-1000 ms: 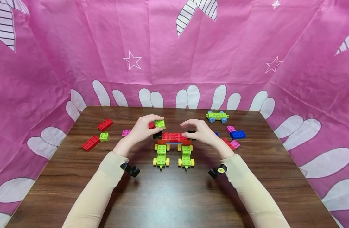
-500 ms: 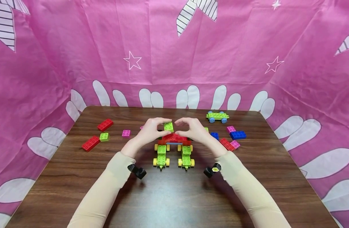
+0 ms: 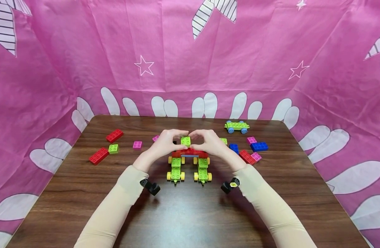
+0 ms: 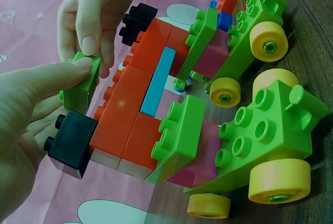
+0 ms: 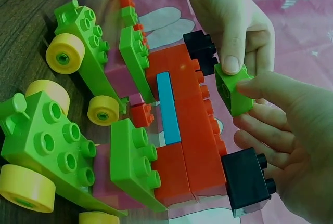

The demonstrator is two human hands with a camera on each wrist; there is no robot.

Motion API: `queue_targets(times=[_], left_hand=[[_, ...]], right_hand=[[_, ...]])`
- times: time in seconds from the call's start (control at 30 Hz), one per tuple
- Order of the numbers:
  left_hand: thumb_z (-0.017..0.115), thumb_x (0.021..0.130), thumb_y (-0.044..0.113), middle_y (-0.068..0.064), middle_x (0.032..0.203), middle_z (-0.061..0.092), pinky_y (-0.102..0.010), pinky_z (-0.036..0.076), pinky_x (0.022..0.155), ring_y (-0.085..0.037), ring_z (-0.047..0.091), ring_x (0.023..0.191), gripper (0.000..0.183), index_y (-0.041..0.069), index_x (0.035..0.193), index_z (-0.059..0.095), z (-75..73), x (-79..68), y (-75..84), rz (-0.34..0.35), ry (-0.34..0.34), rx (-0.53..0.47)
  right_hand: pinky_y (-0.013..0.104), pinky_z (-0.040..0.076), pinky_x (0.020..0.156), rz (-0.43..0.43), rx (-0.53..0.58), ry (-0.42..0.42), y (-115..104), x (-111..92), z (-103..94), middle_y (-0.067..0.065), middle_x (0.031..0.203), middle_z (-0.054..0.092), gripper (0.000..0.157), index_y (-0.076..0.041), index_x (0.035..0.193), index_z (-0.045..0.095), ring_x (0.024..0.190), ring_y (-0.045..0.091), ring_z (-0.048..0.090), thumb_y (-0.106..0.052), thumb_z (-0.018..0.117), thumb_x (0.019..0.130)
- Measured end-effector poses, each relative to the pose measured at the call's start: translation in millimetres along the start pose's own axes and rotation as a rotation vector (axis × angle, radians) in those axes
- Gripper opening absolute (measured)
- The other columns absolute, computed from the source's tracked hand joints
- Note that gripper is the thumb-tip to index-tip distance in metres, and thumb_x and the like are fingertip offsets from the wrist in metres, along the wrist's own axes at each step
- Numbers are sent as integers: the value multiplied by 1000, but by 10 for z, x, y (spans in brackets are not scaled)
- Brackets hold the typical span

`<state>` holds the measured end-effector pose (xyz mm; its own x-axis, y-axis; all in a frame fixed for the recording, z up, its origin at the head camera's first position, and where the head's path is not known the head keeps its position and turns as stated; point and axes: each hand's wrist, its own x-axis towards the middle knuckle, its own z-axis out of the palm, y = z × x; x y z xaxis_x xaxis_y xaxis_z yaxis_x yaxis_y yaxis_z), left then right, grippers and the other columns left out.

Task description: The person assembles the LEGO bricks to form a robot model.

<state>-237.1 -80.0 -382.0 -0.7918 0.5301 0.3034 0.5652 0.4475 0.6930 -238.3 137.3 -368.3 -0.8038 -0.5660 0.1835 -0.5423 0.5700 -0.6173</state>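
In the head view, a lime-green building brick (image 3: pixel 185 141) is just above the red top row (image 4: pixel 118 99) of a built brick structure. Thumb and fingers of my left hand (image 3: pixel 165 142) pinch it from one side. My right hand (image 3: pixel 211 142) holds it from the other side, its thumb on the brick (image 5: pixel 235 90). Below, the structure stands on two lime-green wheeled bases (image 3: pixel 176 172) with yellow wheels, with pink bricks (image 5: pixel 122 78) between the green pieces. Black bricks (image 5: pixel 244 180) stick out at both ends of the red row, and a light-blue strip (image 4: pixel 158 82) runs underneath.
Left on the wooden table (image 3: pixel 69 193) lie red bricks (image 3: pixel 99 156), a green brick (image 3: pixel 113 148) and a pink one (image 3: pixel 137 145). To the right are blue bricks (image 3: pixel 259 146), a red brick (image 3: pixel 247 157) and pink bricks. A green car base (image 3: pixel 237 126) with blue wheels stands at the back.
My left hand has carried the green brick rightward, over the middle of the red row. My right hand has moved left and now grips the brick too.
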Motion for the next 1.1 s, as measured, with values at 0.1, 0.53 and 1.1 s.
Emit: queue_targets(times=[0.1,0.53,1.1], left_hand=[[78,80,13,-16,123,65,-39,54,89,-28,66,105,50,-1,126,62,-3,-5,1,12,-11,3],[80,79,16,-14,118,68,-41,54,89,-28,66,103,47,0,121,65,-42,-48,-32,16,-30,7],[77,82,23,-8,111,71,-39,52,92,-22,66,104,39,5,115,70,-84,-114,-127,-47,-26,26]], right_hand=[[37,55,84,-9,-7,-10,8,6,8,8,106,70,34,-5,113,66,99,22,65,-18,75,83],[36,55,86,43,6,-39,25,12,48,5,101,71,31,-7,109,67,94,19,66,-15,75,80],[35,55,85,39,-18,-38,49,25,69,5,98,71,29,-6,106,68,92,18,66,-17,76,80]])
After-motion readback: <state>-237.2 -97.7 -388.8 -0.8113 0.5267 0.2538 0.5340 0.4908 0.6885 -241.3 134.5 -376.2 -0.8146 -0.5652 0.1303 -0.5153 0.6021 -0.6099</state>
